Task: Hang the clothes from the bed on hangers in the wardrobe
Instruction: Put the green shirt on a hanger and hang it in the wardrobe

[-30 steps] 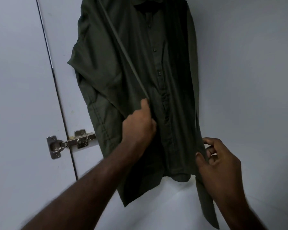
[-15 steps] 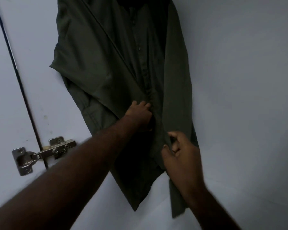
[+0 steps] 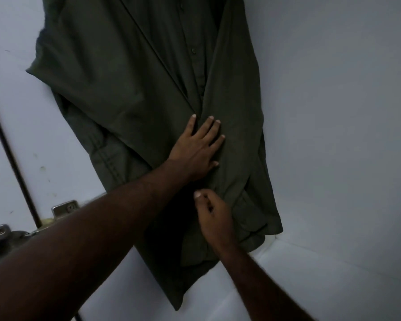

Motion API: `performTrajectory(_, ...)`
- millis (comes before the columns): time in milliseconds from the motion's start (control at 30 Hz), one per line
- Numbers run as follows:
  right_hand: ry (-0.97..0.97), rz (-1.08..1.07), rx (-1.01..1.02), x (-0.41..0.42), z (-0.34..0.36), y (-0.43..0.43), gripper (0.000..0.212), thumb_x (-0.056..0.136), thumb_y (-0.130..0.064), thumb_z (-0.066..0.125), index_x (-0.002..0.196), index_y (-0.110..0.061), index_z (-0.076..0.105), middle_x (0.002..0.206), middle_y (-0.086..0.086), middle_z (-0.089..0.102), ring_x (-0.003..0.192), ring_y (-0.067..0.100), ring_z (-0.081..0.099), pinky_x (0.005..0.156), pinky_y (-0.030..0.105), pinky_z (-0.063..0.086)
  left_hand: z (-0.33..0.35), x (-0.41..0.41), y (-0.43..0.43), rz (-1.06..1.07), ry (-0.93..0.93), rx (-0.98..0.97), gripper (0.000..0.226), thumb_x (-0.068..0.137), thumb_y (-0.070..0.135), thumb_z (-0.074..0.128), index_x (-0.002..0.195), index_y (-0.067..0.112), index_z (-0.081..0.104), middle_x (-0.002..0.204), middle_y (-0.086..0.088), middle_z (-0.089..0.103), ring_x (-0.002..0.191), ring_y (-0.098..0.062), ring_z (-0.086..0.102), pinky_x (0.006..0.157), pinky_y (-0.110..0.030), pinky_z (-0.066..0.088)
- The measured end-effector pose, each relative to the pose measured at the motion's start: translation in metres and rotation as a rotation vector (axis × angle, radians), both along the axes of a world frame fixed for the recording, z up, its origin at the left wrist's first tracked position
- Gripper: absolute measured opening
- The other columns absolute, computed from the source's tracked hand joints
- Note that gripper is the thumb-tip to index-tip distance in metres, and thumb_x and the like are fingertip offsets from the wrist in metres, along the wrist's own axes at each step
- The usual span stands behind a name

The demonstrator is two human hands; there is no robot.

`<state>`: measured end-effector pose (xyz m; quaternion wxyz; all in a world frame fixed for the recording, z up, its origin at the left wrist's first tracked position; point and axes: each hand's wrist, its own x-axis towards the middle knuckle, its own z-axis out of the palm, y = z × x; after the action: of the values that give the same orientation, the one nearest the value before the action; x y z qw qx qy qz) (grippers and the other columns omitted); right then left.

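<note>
Shirt [image 3: 125, 100], dark green, hanging: left hand [image 3: 195, 151] pressed flat and unclenched on its front, right hand [image 3: 214, 214] curled at 6 o'clock from it, grasp not discernible.

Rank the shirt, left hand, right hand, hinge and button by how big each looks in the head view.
1. shirt
2. left hand and right hand: too alike to rank
3. hinge: partly hidden, so its place is unsure
4. button

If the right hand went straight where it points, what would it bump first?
Probably the left hand, pressed flat on the shirt just above the right hand; depth is unclear.
</note>
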<state>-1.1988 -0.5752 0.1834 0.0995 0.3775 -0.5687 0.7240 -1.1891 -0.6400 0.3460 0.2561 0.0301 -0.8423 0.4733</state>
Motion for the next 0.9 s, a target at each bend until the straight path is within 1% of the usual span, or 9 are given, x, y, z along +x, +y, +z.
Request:
performTrajectory(133, 0.022, -0.370, -0.174, -0.046, 0.023, -0.010, 0.043, 0.099, -0.041, 0.043, 0.135, -0.021, 0.054, 0.138, 0.001, 0.051, 0.129, 0.014, 0.046, 0.109, 0.032, 0.036, -0.005, -0.002, -0.022, 0.084, 0.022, -0.081, 0.078, 0.095, 0.063, 0.030, 0.155, 0.016, 0.017, 0.162, -0.017, 0.005, 0.150, -0.032, 0.000, 0.117, -0.061, -0.004)
performTrajectory(267, -0.125, -0.293, 0.066, -0.112, -0.003, -0.027, 0.061, 0.099, -0.061, 0.026, 0.152, -0.031, 0.028, 0.162, 0.000, 0.018, 0.148, 0.016, 0.017, 0.119, 0.038, 0.015, -0.010, -0.004, -0.027, 0.046, 0.011, -0.132, 0.085, 0.090, 0.071, 0.025, 0.155, 0.016, 0.017, 0.162, -0.018, 0.007, 0.150, -0.034, 0.001, 0.116, -0.063, -0.003)
performTrajectory(400, -0.377, -0.447, 0.032, -0.164, -0.053, -0.009, 0.040, 0.104, -0.035, 0.038, 0.132, -0.012, 0.055, 0.132, 0.015, 0.055, 0.124, 0.031, 0.051, 0.105, 0.040, 0.040, -0.008, -0.002, -0.030, 0.018, 0.008, -0.156, 0.086, 0.088, 0.072, 0.025, 0.154, 0.016, 0.021, 0.161, -0.018, 0.011, 0.150, -0.033, 0.004, 0.116, -0.063, -0.004)
performTrajectory(467, -0.346, -0.559, 0.045, -0.189, -0.042, 0.010, 0.032, 0.103, -0.026, 0.045, 0.128, -0.009, 0.057, 0.127, 0.015, 0.057, 0.118, 0.032, 0.054, 0.101, 0.039, 0.041, -0.010, -0.003, -0.027, 0.007, 0.021, -0.160, 0.086, 0.087, 0.069, 0.029, 0.152, 0.012, 0.026, 0.160, -0.019, 0.016, 0.150, -0.033, 0.007, 0.116, -0.062, -0.006)
performTrajectory(567, -0.314, -0.380, 0.085, -0.219, -0.003, 0.030, 0.045, 0.095, -0.039, 0.061, 0.133, -0.016, 0.052, 0.123, 0.009, 0.061, 0.109, 0.026, 0.061, 0.098, 0.045, 0.050, -0.017, -0.009, -0.022, -0.019, 0.030, -0.125, 0.087, 0.079, 0.055, 0.023, 0.147, 0.002, 0.036, 0.156, -0.019, 0.028, 0.148, -0.031, 0.016, 0.118, -0.059, 0.001)
performTrajectory(633, -0.215, -0.339, 0.183, -0.231, 0.016, 0.032, 0.032, 0.089, -0.039, 0.067, 0.113, -0.018, 0.061, 0.102, 0.006, 0.067, 0.092, 0.025, 0.066, 0.085, 0.047, 0.056, -0.021, -0.012, -0.022, -0.052, 0.006, -0.123, 0.086, 0.076, 0.051, 0.022, 0.143, 0.002, 0.044, 0.153, -0.019, 0.034, 0.146, -0.032, 0.023, 0.118, -0.059, 0.008)
performTrajectory(733, 0.048, -0.611, 0.425, -0.242, 0.027, 0.037, 0.018, 0.093, -0.029, 0.059, 0.087, -0.012, 0.064, 0.088, 0.013, 0.068, 0.084, 0.033, 0.065, 0.073, 0.038, 0.052, -0.025, -0.012, -0.029, -0.075, -0.050, -0.159, 0.079, 0.083, 0.059, 0.030, 0.144, 0.011, 0.045, 0.154, -0.020, 0.033, 0.146, -0.034, 0.024, 0.117, -0.060, 0.010)
performTrajectory(800, 0.144, -0.873, 0.607, -0.247, 0.031, 0.043, 0.023, 0.097, -0.027, 0.051, 0.090, -0.008, 0.061, 0.091, 0.015, 0.066, 0.085, 0.036, 0.064, 0.066, 0.033, 0.042, -0.025, -0.007, -0.031, -0.062, -0.068, -0.167, 0.081, 0.085, 0.066, 0.026, 0.147, 0.015, 0.040, 0.156, -0.019, 0.028, 0.147, -0.034, 0.020, 0.117, -0.060, 0.008)
performTrajectory(900, 0.165, -0.965, 0.717, -0.249, 0.037, 0.044, 0.018, 0.097, -0.020, 0.047, 0.095, -0.005, 0.058, 0.096, 0.016, 0.065, 0.087, 0.036, 0.063, 0.066, 0.033, 0.039, -0.029, 0.002, -0.033, -0.040, -0.098, -0.168, 0.083, 0.086, 0.069, 0.023, 0.150, 0.017, 0.034, 0.158, -0.018, 0.022, 0.148, -0.034, 0.016, 0.118, -0.059, 0.005)
